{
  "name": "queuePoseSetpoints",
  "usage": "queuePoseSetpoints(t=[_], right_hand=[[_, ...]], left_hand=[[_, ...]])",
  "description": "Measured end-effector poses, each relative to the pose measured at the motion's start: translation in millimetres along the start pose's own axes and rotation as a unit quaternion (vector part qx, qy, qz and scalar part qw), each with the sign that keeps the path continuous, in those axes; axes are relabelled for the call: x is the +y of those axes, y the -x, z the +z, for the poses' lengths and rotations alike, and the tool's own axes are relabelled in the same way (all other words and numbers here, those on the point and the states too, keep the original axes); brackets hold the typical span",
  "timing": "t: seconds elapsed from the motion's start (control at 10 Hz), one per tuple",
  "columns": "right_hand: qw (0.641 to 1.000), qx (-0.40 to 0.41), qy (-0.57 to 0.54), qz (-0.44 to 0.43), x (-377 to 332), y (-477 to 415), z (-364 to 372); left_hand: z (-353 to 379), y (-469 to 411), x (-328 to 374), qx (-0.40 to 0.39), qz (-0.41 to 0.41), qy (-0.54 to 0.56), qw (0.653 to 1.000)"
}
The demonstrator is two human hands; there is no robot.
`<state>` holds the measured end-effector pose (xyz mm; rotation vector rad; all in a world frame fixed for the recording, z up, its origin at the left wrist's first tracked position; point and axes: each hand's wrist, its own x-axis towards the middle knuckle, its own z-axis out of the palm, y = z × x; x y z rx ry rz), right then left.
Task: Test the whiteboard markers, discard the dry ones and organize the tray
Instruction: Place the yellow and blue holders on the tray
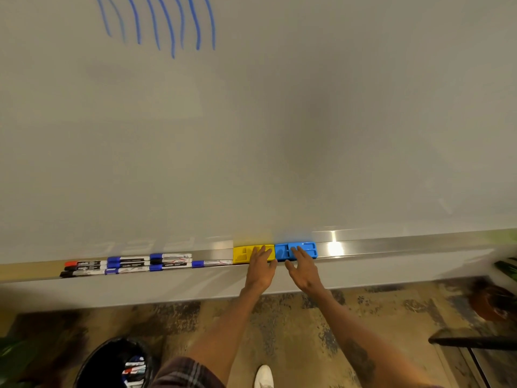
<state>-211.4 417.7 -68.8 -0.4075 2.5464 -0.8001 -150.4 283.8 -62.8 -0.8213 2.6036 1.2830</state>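
Several capped markers (127,266) with blue, black and red caps lie in rows at the left of the metal tray (391,246) under the whiteboard (251,135). One blue-capped marker (211,263) lies alone beside them. To their right sit a yellow eraser (242,254) and a blue eraser (306,246), side by side. My left hand (260,266) rests flat with its fingers spread on the yellow eraser. Fingers apart, my right hand (303,266) touches the blue eraser. Neither hand grips anything.
Wavy blue test strokes (159,23) mark the board's upper left. A black bin (117,362) holding discarded markers stands on the patterned floor at the lower left. My white shoe (263,375) is below. Dark objects sit at the far right.
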Motion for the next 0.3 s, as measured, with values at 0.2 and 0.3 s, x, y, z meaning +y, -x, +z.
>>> queuePoseSetpoints(t=[0.2, 0.3], right_hand=[[0.995, -0.012, 0.082, -0.057, -15, 29, 10], [0.994, -0.007, 0.090, -0.067, -24, 38, 14]], left_hand=[[-15, 22, -20, -0.003, 0.007, -0.074, 0.997], [-20, 32, -25, 0.006, 0.010, -0.131, 0.991]])
